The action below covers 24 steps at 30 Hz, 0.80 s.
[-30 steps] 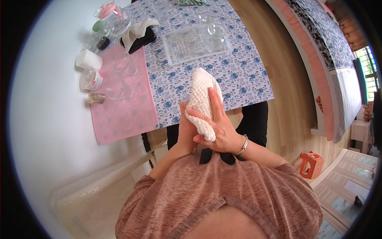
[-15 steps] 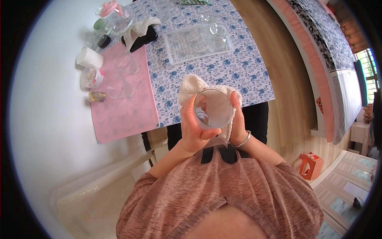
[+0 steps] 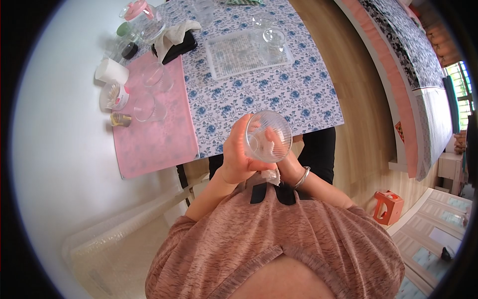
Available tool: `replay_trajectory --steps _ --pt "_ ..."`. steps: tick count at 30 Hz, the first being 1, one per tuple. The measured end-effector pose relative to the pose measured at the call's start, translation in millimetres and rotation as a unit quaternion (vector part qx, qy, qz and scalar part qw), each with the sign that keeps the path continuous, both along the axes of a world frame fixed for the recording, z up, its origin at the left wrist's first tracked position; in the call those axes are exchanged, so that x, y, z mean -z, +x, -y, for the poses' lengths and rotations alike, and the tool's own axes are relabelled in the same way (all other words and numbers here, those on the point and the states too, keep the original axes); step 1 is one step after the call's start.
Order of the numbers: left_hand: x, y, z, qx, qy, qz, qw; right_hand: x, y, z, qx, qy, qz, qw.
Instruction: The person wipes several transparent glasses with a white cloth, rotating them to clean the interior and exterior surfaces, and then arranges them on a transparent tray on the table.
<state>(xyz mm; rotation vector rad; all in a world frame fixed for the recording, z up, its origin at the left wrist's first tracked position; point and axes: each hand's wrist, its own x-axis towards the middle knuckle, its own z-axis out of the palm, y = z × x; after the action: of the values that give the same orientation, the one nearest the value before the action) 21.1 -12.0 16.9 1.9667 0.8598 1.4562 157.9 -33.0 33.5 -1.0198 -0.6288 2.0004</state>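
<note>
In front of my chest I hold a clear ribbed drinking glass (image 3: 270,122), its round mouth turned up toward me. My left hand (image 3: 234,155) is closed around its left side, thumb across the near side. Behind and below the glass is my right hand (image 3: 289,163), with a silver bangle at the wrist. Its fingers show partly through the glass and are closed on a white cloth (image 3: 271,177). Most of the cloth is hidden by the glass and hands; a crumpled end hangs below my left thumb.
On the pink mat (image 3: 154,154) stand two clear glasses (image 3: 149,109), beside cotton swabs (image 3: 115,96) and a white roll (image 3: 112,72) along the wall. A clear tray (image 3: 234,55) with glassware lies on the flowered tablecloth (image 3: 219,99). Farther back is a pink-lidded pitcher (image 3: 149,25).
The white cloth, spread behind the glass before, is now bunched low behind it. My right hand has left the glass's right side and moved beneath and behind it. The glass has tilted slightly.
</note>
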Motion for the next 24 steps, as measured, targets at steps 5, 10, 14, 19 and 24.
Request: replay_trajectory --steps 5,10,14,19,24 --pt "-4.5 -7.0 -1.2 0.008 -0.028 -0.012 1.0 8.5 15.0 -3.8 0.107 0.051 0.159 0.98" --pt "3.1 -14.5 5.8 -0.006 -0.229 0.007 0.973 -31.4 30.2 -3.9 0.084 0.427 0.346 0.831" --pt "1.0 -8.1 10.8 0.086 -0.375 0.106 0.917 -26.5 23.6 -9.4 -0.053 0.617 0.429 0.658" --pt "-27.1 -7.4 6.7 0.188 -0.535 0.115 0.816 -11.0 26.6 -10.5 -0.021 0.604 0.344 0.719" --pt "-2.3 -9.5 2.7 0.385 -0.631 0.33 0.587 -18.2 18.9 -10.0 -0.026 0.369 0.255 0.893"
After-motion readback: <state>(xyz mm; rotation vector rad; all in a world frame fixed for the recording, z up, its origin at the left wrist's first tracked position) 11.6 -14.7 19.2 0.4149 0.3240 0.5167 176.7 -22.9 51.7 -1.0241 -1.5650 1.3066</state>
